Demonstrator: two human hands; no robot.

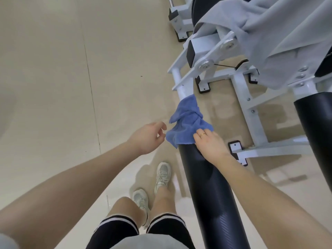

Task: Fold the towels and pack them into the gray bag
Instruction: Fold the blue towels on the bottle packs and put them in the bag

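A white-framed exercise machine [212,56] fills the right and far right of the scene, and a large gray towel [280,35] is draped over its far upper part, hanging in loose folds. A long black padded roller [210,191] runs from the near centre towards the frame; a second black pad [316,126] is seen at the right edge. A small blue towel [186,121] is bunched and crumpled over the far end of the long roller, where padding meets white bar, with one corner hanging off to the left.

The right hand [210,142] is laid on the roller with its fingers fairly straight, the fingertips pressed onto the near edge of the blue towel; a ring is worn. The left hand [145,139] is held just left of the hanging corner, fingers loosely curled and parted, nothing grasped, a narrow gap left to the cloth.

Pale bare floor [53,78] is spread widely to the left.
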